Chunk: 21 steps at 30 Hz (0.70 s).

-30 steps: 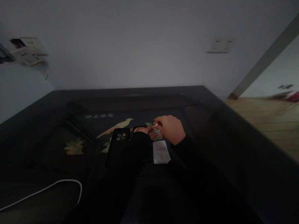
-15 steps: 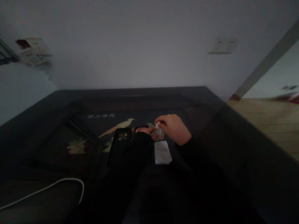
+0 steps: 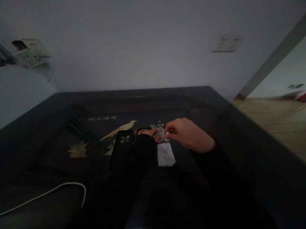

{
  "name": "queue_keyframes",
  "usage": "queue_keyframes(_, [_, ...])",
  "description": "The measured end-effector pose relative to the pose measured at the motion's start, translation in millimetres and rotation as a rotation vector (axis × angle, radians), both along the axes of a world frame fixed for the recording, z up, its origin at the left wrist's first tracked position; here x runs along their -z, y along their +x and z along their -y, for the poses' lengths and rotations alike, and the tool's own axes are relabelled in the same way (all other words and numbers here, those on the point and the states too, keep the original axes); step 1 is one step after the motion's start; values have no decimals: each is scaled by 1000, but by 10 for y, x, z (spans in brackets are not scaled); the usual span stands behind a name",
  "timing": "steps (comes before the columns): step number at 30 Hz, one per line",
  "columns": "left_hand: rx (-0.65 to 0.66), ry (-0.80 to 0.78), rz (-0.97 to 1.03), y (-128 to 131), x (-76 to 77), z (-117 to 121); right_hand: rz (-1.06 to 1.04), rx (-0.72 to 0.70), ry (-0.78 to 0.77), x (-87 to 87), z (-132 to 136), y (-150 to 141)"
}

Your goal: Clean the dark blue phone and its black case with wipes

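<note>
My left hand [image 3: 148,132], mostly hidden under its black sleeve, is closed around a small clear bottle [image 3: 160,134] standing on the dark table [image 3: 233,148]. My right hand [image 3: 188,135] pinches a small white cap [image 3: 167,134] at the bottle's right side. A folded white cloth [image 3: 165,155] lies just in front of the bottle. A black phone case [image 3: 121,148] lies left of my left arm.
A white cable [image 3: 48,193] loops over the near-left table. A bird and flower inlay [image 3: 120,127] decorates the tabletop. Wall sockets [image 3: 228,43] sit on the back wall, more sockets [image 3: 30,52] at the left. Wooden floor [image 3: 280,122] lies to the right.
My right hand has come off the bottle's top and drawn right and lower, fingers now pinching the small white cap beside it. The left hand and bottle stay put.
</note>
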<state>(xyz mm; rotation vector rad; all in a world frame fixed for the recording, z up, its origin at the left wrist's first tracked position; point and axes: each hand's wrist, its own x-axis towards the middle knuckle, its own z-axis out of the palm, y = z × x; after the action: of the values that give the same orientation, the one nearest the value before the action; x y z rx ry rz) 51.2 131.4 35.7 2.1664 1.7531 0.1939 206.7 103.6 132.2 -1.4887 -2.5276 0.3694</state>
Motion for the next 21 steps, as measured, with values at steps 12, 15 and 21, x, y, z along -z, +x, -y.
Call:
queue_keyframes(12, [-9, 9, 4, 6, 9, 2, 52, -15, 37, 212, -85, -154])
queue_keyframes(15, [-13, 13, -1, 12, 21, -3, 35, 4, 39, 219, -113, -138])
queue_keyframes(21, [-16, 17, -1, 4, 28, -12, -66, 73, 37, 94, -151, 11])
